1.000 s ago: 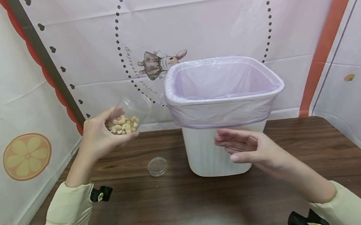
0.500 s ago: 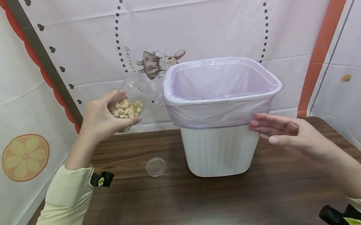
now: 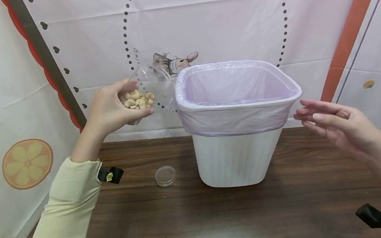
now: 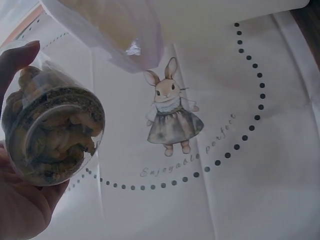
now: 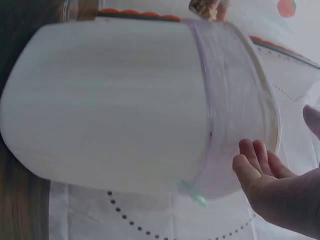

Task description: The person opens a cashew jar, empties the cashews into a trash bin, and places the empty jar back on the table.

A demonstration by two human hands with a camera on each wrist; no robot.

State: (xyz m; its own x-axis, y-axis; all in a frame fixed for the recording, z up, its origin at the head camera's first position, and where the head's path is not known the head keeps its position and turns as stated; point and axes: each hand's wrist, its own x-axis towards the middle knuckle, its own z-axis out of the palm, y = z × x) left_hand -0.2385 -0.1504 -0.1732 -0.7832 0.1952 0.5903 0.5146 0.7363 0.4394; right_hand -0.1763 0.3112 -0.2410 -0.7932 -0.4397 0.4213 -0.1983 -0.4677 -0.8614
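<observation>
Left of the bin (image 3: 232,157): jar (image 3: 151,77) of nuts (image 3: 138,100)

Jar: clear, tilted; left hand (image 3: 109,109) grips it. Lid (image 3: 165,176): round, clear, lies on table (image 3: 175,218) left of the bin's base. Right hand (image 3: 345,125): fingers loosely extended, right of the bin.

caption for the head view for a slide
Left hand holds a tilted jar of cashews beside a lined bin.

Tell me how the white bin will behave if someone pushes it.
The white bin might tip if pushed high up, since it narrows toward its base. The thin, wrinkled liner folded over its top would probably crumple or slide there.
</observation>
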